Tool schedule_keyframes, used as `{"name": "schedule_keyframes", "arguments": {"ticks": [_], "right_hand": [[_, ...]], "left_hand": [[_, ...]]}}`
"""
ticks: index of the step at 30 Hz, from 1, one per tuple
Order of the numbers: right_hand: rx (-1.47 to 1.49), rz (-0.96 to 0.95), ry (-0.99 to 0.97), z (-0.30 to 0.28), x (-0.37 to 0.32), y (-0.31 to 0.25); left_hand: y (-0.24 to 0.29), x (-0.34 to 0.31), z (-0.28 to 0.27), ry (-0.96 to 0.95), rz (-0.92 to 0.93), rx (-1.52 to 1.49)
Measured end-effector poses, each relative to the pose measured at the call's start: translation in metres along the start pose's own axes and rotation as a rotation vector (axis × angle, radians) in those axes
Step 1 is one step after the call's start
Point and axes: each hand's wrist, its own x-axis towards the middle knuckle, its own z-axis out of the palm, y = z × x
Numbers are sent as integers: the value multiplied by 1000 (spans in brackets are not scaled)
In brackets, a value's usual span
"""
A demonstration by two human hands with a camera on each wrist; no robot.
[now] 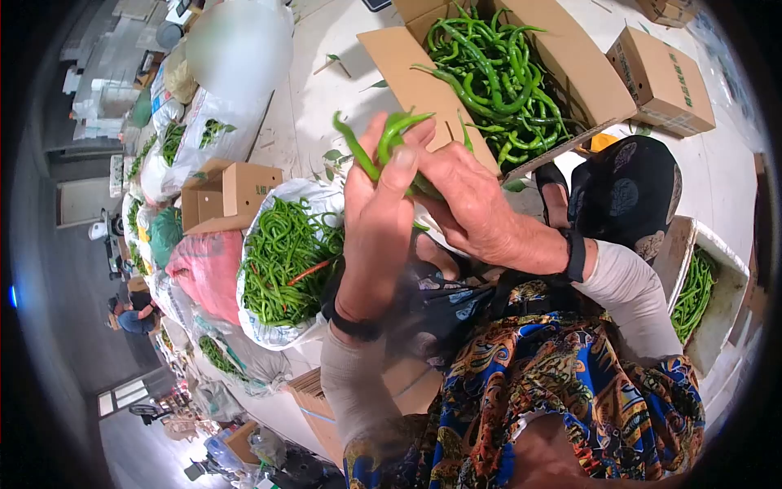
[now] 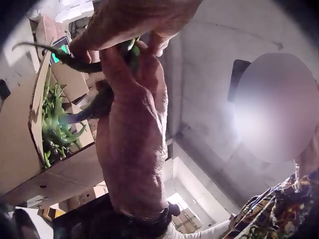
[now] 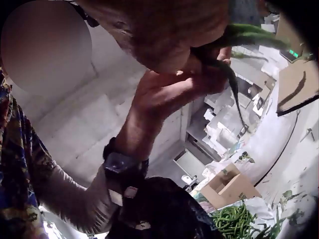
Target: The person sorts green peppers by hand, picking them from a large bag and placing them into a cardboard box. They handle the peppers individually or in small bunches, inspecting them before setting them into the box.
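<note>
Several long green chili peppers [image 1: 354,145] are held between the two hands, in front of the open carton. The left hand [image 1: 376,224] grips some of them, its thumb laid across and their curved ends poking out past the fingers. Pressed close against it, the right hand [image 1: 476,200] has its fingers curled round peppers too. In the left wrist view a thin pepper [image 2: 82,65] sticks out sideways between the hands. A dark pepper [image 3: 235,92] hangs down from the fingers in the right wrist view. The palms hide the peppers' middles.
A cardboard carton [image 1: 389,69] full of green chilies stands open ahead. On the left is a white sack [image 1: 252,330] of chilies, with a pink sack [image 1: 210,269] and an open box [image 1: 244,191] behind. A foam box [image 1: 737,281] of chilies and a closed carton [image 1: 680,94] are at right.
</note>
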Motion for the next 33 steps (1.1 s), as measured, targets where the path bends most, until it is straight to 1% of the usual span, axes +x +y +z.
{"name": "schedule_keyframes", "arguments": {"ticks": [1,2,3,5,6,7,9,10,11,12,13,15,16,17,18,19,21,23,24,25,26,27,28,30,32,33], "right_hand": [[-47,-38,16,0,0,2],[-69,-102,53,-1,2,7],[-76,-99,64,1,2,9],[-85,-140,141,4,4,4],[-82,-82,60,-3,0,0],[-96,-72,68,-4,-1,2],[-185,-93,17,-7,-1,4],[-192,-57,-18,-17,-2,-3],[-192,-44,-9,-21,1,-10],[-23,37,101,-24,-1,-15],[145,111,205,-27,-3,-20],[447,341,224,-35,-17,-28],[245,178,26,-46,-26,-23],[46,12,-170,-54,-34,-19],[81,60,-244,-56,-40,-18],[86,62,-245,-60,-41,-15],[86,50,-323,-69,-45,-6],[80,76,-351,-64,-54,3],[65,94,-385,-62,-58,6],[72,98,-385,-64,-60,7],[69,133,-517,-67,-62,9],[65,168,-648,-68,-63,10],[70,175,-644,-68,-64,12],[-9,179,-703,-67,-65,13],[-10,183,-692,-67,-66,15],[-15,186,-678,-67,-67,17]], "left_hand": [[2,-2,2,-8,-1,7],[4,-2,4,-9,-31,168],[4,-3,7,-12,-63,326],[3,-4,11,4,-78,254],[-3,-3,5,-69,44,547],[-5,1,0,-83,49,486],[-9,6,-8,-111,54,363],[-6,9,-9,-49,12,128],[3,13,-12,15,-36,-109],[11,16,-10,180,-14,-252],[18,23,-12,178,-21,-250],[24,36,-12,209,282,-7],[29,41,0,214,273,-6],[37,45,19,220,262,235],[34,52,27,222,254,357],[30,59,36,224,247,480],[1,74,41,10,249,697],[-27,82,32,-302,376,1331],[-42,83,27,-303,367,1335],[-54,85,26,-468,463,1363],[-62,88,25,-636,561,1380],[-65,92,22,-639,556,1380],[-63,99,26,-631,535,1335],[-66,107,29,-621,511,1288],[-76,112,31,-732,647,1224],[-81,113,28,-734,648,1227]]}}
